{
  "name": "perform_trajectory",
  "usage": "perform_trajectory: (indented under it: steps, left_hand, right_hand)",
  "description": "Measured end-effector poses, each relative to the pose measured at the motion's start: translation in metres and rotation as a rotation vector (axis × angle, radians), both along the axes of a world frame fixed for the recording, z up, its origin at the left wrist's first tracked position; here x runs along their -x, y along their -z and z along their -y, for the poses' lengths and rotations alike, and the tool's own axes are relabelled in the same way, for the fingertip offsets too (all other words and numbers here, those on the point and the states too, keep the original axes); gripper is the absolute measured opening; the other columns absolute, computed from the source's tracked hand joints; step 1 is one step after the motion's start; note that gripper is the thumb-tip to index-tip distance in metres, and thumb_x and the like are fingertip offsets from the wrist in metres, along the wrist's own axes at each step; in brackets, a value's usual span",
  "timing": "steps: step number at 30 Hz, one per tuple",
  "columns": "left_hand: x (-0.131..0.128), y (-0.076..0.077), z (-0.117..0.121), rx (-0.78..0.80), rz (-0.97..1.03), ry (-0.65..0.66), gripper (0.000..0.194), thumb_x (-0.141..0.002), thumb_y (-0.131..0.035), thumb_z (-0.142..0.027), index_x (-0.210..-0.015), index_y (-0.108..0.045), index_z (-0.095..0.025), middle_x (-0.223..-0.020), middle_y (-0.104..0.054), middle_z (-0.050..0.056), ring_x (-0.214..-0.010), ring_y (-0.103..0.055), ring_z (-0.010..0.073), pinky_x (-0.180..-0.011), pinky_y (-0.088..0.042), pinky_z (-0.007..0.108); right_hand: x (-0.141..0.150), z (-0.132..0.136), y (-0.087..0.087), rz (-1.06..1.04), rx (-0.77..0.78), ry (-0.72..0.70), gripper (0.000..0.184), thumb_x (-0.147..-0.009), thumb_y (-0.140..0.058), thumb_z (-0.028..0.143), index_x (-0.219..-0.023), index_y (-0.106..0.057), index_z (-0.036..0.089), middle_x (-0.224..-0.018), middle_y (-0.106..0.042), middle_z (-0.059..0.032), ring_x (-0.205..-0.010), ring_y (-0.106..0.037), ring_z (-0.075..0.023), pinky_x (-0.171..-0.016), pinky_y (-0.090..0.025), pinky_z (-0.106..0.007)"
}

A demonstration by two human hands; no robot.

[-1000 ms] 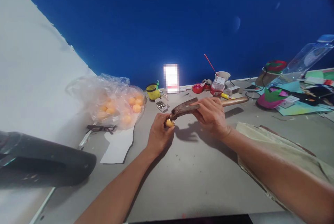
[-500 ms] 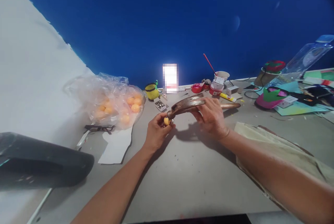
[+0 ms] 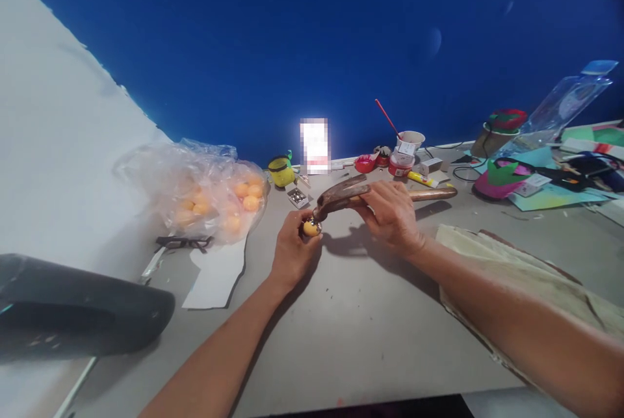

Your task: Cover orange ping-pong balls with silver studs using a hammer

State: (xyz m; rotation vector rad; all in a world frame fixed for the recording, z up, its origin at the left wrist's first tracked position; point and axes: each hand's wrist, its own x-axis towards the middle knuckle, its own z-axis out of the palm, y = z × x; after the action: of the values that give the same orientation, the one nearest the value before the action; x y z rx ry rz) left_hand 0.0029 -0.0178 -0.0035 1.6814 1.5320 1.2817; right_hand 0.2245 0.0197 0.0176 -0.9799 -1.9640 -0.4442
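My left hand [image 3: 294, 246] pinches a small orange ball [image 3: 312, 229] just above the table; shiny silver bits show on the ball's upper side. My right hand [image 3: 392, 216] is wrapped round a hammer [image 3: 344, 197] with a worn brown metal head and a wooden handle sticking out to the right. The hammer's striking end meets the top of the ball, or nearly so; I cannot tell which. Behind my left hand sits a little open box [image 3: 297, 197] of small silver pieces, too small to name.
Clear plastic bags [image 3: 214, 190] of orange balls lie at left, near glasses [image 3: 184, 242], white paper [image 3: 217, 278] and a dark cylinder [image 3: 88, 307]. Paint cups [image 3: 409, 142], a yellow tube [image 3: 422, 179], a plastic bottle [image 3: 560, 103] and a beige cloth [image 3: 487, 262] are at right.
The hammer's head has shifted slightly lower and its handle is more level. More of the ball and its silver bits shows between my left fingers. The whole view has shifted slightly.
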Motion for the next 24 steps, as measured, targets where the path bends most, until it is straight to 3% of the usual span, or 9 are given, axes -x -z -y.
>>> perform_trajectory:
  steps: [4,10,13,17,21,24]
  left_hand:
    - [0.001,0.005,-0.001,-0.037,-0.038,-0.02,0.05,-0.068,-0.069,-0.007,-0.115,-0.064,-0.024,-0.105,-0.069,0.004,-0.094,-0.063,0.021,-0.09,-0.05,0.036]
    - [0.001,0.005,0.0,-0.048,-0.066,-0.033,0.052,-0.069,-0.071,-0.009,-0.118,-0.064,-0.024,-0.106,-0.069,0.004,-0.088,-0.063,0.0193,-0.085,-0.05,0.034]
    - [0.0,0.0,0.0,0.001,0.021,-0.012,0.04,-0.072,-0.074,-0.016,-0.111,-0.066,-0.022,-0.095,-0.069,0.001,-0.076,-0.059,0.0158,-0.074,-0.049,0.029]
    - [-0.001,-0.002,-0.001,0.126,0.197,0.046,0.035,-0.073,-0.076,-0.027,-0.106,-0.067,-0.019,-0.08,-0.065,-0.001,-0.066,-0.055,0.0134,-0.064,-0.046,0.027]
    - [0.001,0.002,-0.004,0.143,0.332,0.089,0.042,-0.068,-0.08,-0.026,-0.107,-0.067,-0.019,-0.084,-0.066,-0.001,-0.071,-0.059,0.014,-0.067,-0.049,0.027]
    - [0.001,0.003,-0.005,0.161,0.396,0.113,0.044,-0.065,-0.082,-0.023,-0.106,-0.066,-0.019,-0.086,-0.067,-0.001,-0.073,-0.061,0.0138,-0.068,-0.049,0.026]
  right_hand:
    - [0.0,0.001,0.0,-0.047,0.0,0.021,0.03,-0.107,-0.051,0.038,-0.085,-0.064,0.021,-0.074,-0.059,-0.0032,-0.076,-0.051,-0.0207,-0.074,-0.03,-0.035]
    - [0.001,0.001,0.001,0.015,0.007,-0.015,0.026,-0.106,-0.054,0.037,-0.088,-0.065,0.021,-0.074,-0.06,-0.0022,-0.072,-0.049,-0.0193,-0.073,-0.028,-0.035]
    - [0.0,0.001,0.001,-0.055,-0.006,0.019,0.028,-0.105,-0.054,0.035,-0.083,-0.063,0.021,-0.074,-0.059,-0.0027,-0.074,-0.05,-0.0198,-0.073,-0.029,-0.034]
    - [0.0,0.001,0.0,0.033,0.013,-0.026,0.022,-0.105,-0.054,0.03,-0.09,-0.066,0.021,-0.075,-0.061,-0.0029,-0.074,-0.051,-0.0196,-0.073,-0.028,-0.035]
    - [0.0,0.004,-0.003,0.011,-0.026,-0.005,0.017,-0.105,-0.055,0.032,-0.102,-0.069,0.022,-0.082,-0.067,-0.0038,-0.078,-0.055,-0.0198,-0.075,-0.029,-0.035]
    - [0.001,0.006,-0.005,-0.017,-0.052,0.009,0.019,-0.106,-0.054,0.031,-0.098,-0.069,0.021,-0.081,-0.067,-0.0042,-0.077,-0.055,-0.0198,-0.075,-0.03,-0.035]
